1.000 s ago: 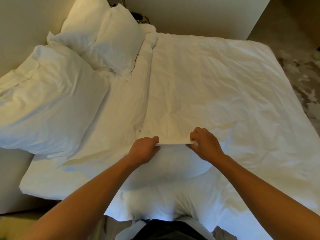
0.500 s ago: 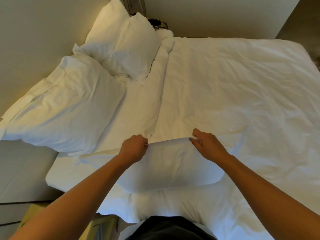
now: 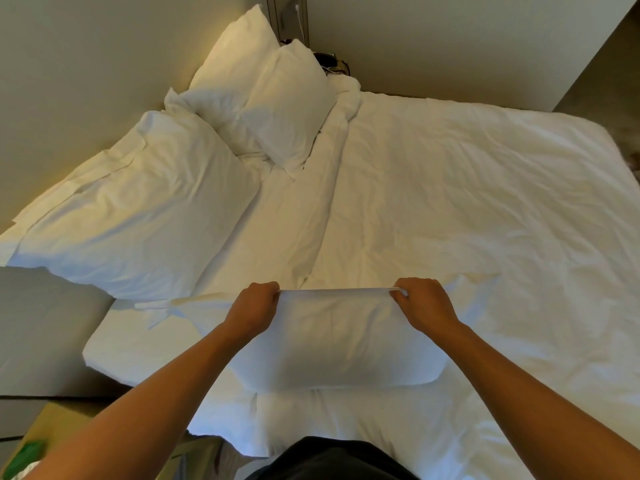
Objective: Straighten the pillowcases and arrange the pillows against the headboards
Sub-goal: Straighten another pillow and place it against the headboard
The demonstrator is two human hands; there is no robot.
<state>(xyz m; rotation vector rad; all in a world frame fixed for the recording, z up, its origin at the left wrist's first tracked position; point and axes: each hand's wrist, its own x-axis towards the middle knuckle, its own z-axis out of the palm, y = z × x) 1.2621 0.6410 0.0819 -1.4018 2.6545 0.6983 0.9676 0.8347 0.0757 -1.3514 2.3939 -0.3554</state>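
Observation:
A white pillow (image 3: 343,344) hangs in front of me above the near edge of the bed. My left hand (image 3: 254,306) and my right hand (image 3: 424,303) each pinch the top hem of its pillowcase, pulling it taut between them. A large rumpled pillow (image 3: 138,216) leans at the left against the beige headboard (image 3: 79,81). Two smaller pillows (image 3: 266,98) stand propped in the far left corner.
The white duvet (image 3: 467,209) covers the bed, wrinkled, with a folded sheet strip (image 3: 304,202) beside the pillows. Cables and a dark device (image 3: 329,62) sit at the far corner. Carpet (image 3: 606,81) shows at the far right. A wooden surface with something green (image 3: 31,452) is at bottom left.
Both hands have lifted the pillow off the duvet by the pillowcase hem and drawn apart, stretching the hem straight. The view has tilted up slightly.

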